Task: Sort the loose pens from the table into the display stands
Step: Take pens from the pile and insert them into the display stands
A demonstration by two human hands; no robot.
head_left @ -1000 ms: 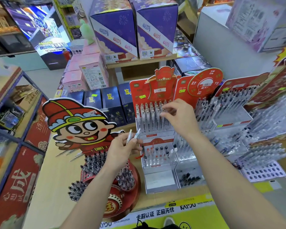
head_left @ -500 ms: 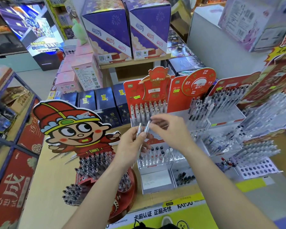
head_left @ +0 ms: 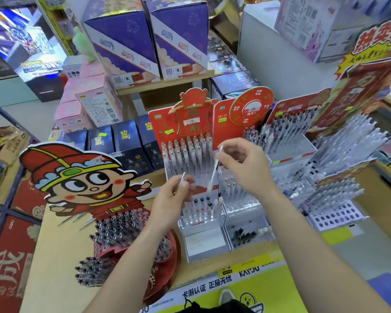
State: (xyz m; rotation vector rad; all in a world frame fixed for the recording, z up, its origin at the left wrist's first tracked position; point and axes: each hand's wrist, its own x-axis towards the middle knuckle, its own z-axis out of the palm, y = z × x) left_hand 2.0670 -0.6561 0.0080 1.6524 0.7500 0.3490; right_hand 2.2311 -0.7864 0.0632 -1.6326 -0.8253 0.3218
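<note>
My right hand [head_left: 244, 166] pinches a white pen [head_left: 214, 171] near its top, and the pen hangs tip down in front of the red tiered display stand [head_left: 190, 123]. My left hand [head_left: 171, 199] holds another white pen [head_left: 182, 177], whose end sticks up above the fingers. Both hands hover above the stand's lower tier [head_left: 199, 208], where a few pens stand in holes. The upper tier [head_left: 185, 154] is packed with white pens. A round red stand [head_left: 122, 229] with a cartoon figure, full of dark pens, sits to the left.
More pen stands [head_left: 287, 132] and racks of clear pens [head_left: 348, 150] crowd the right side. A white perforated tray [head_left: 334, 215] lies at the lower right. Dark blue boxes [head_left: 122, 141] line the back of the table, purple boxes [head_left: 145, 37] sit on a shelf behind. Two or three loose pens [head_left: 75, 219] lie beside the cartoon stand.
My right hand came back from the upper tier, took one of the two pens out of my left hand, and now holds it tip down over the stand.
</note>
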